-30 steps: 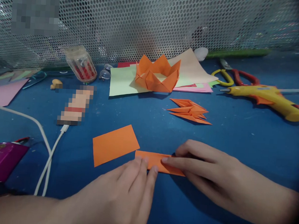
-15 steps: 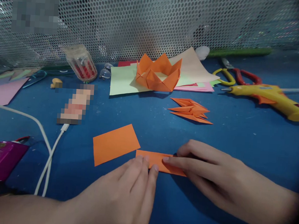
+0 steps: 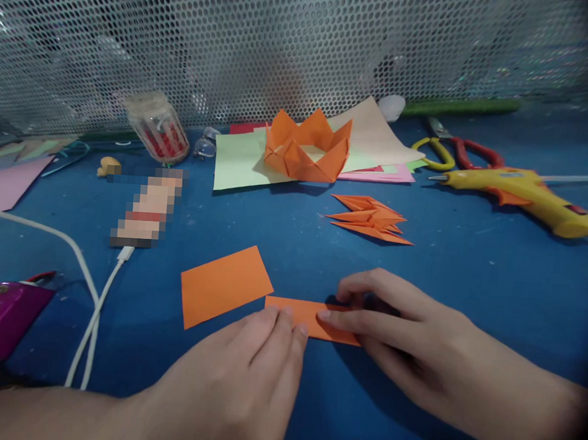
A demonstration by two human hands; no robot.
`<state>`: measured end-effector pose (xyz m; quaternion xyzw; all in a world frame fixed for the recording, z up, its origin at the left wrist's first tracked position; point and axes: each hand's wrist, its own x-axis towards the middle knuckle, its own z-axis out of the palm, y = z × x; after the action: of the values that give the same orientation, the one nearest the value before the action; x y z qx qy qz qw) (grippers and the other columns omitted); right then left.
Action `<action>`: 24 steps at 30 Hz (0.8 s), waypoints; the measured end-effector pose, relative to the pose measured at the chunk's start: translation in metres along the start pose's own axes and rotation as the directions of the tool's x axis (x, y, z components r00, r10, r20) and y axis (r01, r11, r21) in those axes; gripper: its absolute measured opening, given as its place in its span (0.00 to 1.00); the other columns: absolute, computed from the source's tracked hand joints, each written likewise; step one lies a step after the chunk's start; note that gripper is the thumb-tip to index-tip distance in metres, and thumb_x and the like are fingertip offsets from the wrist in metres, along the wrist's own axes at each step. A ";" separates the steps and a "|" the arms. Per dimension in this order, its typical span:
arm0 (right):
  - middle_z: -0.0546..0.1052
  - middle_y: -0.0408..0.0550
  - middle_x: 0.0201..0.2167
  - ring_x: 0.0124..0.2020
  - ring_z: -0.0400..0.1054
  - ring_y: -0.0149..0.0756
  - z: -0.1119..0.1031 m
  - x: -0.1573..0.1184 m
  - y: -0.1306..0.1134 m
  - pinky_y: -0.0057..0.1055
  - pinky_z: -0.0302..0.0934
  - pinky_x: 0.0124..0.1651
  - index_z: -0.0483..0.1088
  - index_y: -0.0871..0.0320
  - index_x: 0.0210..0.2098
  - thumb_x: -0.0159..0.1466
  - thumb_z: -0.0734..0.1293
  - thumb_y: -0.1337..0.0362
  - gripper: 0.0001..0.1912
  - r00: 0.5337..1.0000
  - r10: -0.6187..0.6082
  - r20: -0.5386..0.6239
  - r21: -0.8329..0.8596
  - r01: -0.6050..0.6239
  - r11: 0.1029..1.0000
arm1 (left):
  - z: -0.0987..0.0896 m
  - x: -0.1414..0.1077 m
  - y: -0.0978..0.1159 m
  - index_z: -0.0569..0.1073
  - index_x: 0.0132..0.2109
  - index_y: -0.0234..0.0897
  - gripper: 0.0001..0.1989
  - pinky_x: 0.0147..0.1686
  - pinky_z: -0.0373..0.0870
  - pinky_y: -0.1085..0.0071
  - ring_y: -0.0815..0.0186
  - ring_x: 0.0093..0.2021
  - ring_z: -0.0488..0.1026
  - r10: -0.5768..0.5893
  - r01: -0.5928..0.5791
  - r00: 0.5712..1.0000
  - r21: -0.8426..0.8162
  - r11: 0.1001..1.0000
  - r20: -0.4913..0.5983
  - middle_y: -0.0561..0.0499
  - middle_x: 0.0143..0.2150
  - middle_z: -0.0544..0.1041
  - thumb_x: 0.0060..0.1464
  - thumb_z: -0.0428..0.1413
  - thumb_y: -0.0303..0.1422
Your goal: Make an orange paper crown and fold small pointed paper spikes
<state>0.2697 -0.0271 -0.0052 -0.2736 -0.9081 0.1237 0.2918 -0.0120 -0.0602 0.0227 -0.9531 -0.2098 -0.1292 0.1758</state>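
Observation:
A narrow strip of folded orange paper (image 3: 296, 306) lies flat on the blue table in front of me. My left hand (image 3: 252, 370) holds its left part down, with the fingers close together and their tips on the paper. At the strip's right end is my right hand (image 3: 406, 340); its index fingertip presses on top, another finger is bent above the far edge, and part of the end is hidden beneath the hand. A flat orange paper rectangle (image 3: 226, 287) rests just left of the strip. Beyond my right hand lie several folded orange pointed pieces (image 3: 374, 218).
An orange paper crown-shaped ring (image 3: 305, 157) stands on coloured sheets (image 3: 237, 167). A yellow glue gun (image 3: 520, 187) and scissors (image 3: 477, 151) lie at right. At left are a tilted jar (image 3: 162, 132), a white cable (image 3: 97, 301) and a purple packet (image 3: 9, 315). Perforated metal mesh (image 3: 235, 44) backs the table.
The right hand's bent finger has shifted slightly left over the strip's far edge. The whole view has moved a little; both hands stay on the folded paper.

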 end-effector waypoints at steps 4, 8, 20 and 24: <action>0.89 0.54 0.52 0.52 0.86 0.38 0.000 0.000 -0.003 0.32 0.83 0.55 0.85 0.54 0.57 0.81 0.60 0.76 0.22 0.996 -0.090 0.029 -0.081 0.092 0.992 | 0.000 0.002 0.001 0.89 0.58 0.28 0.18 0.58 0.85 0.69 0.58 0.52 0.91 0.011 -0.010 1.000 -0.013 1.000 0.007 0.41 0.52 0.93 0.78 0.54 0.20; 0.90 0.49 0.47 0.45 0.84 0.35 -0.003 0.003 -0.007 0.34 0.80 0.48 0.86 0.54 0.55 0.85 0.56 0.74 0.26 0.983 -0.163 0.087 -0.128 0.174 0.976 | 0.001 0.002 0.001 0.89 0.57 0.29 0.18 0.57 0.85 0.67 0.57 0.51 0.90 -0.004 0.004 1.000 -0.022 1.000 -0.004 0.40 0.51 0.93 0.78 0.53 0.20; 0.87 0.46 0.42 0.40 0.78 0.32 -0.009 -0.001 -0.004 0.35 0.72 0.45 0.81 0.58 0.43 0.87 0.54 0.71 0.26 0.980 -0.185 0.074 -0.157 0.195 0.968 | -0.002 0.008 0.001 0.89 0.47 0.33 0.24 0.46 0.86 0.68 0.59 0.42 0.87 -0.032 0.032 0.999 -0.080 0.996 -0.005 0.44 0.45 0.92 0.78 0.47 0.18; 0.85 0.42 0.37 0.37 0.76 0.32 -0.018 -0.002 0.001 0.36 0.70 0.44 0.79 0.56 0.40 0.88 0.50 0.70 0.30 0.987 -0.143 0.075 -0.160 0.154 0.975 | 0.006 0.004 0.001 0.89 0.46 0.31 0.25 0.42 0.85 0.66 0.58 0.38 0.85 -0.020 0.015 0.999 -0.096 0.995 -0.051 0.43 0.42 0.91 0.77 0.47 0.17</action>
<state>0.2817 -0.0263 0.0082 -0.2242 -0.9419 0.0345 0.2478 -0.0071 -0.0570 0.0183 -0.9548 -0.2073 -0.1652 0.1342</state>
